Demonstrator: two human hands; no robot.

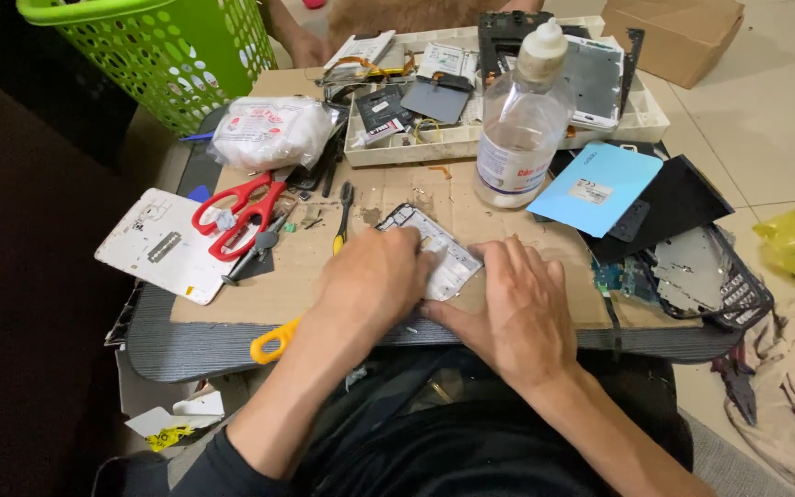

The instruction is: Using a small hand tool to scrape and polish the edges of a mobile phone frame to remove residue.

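The phone frame (436, 248) lies flat on the cardboard sheet (508, 239) in the middle of the lap board, already stripped of its back — the pale inner side faces up, bare of any cover, so the opening-up looks done and the work now seems to be on what is left inside the frame; how much remains there I cannot tell, since the hands cover most of it. The left hand (370, 281) lies curled over the near left part of the frame, fingers bent down onto it, and whether it pinches a small part or tool underneath is hidden. The right hand (519, 308) lies flat and spread, palm down, its fingertips pressing the frame's right edge against the cardboard — it grips nothing that I can see. Around them the bench is crowded: red scissors (236, 213) on a white back cover (154, 244) to the left, a clear plastic bottle (522, 124) just beyond the frame, a light blue cover (595, 189) beside it, a white tray (471, 140) of phone parts at the far edge, a yellow-handled tool (273, 342) near the left wrist.
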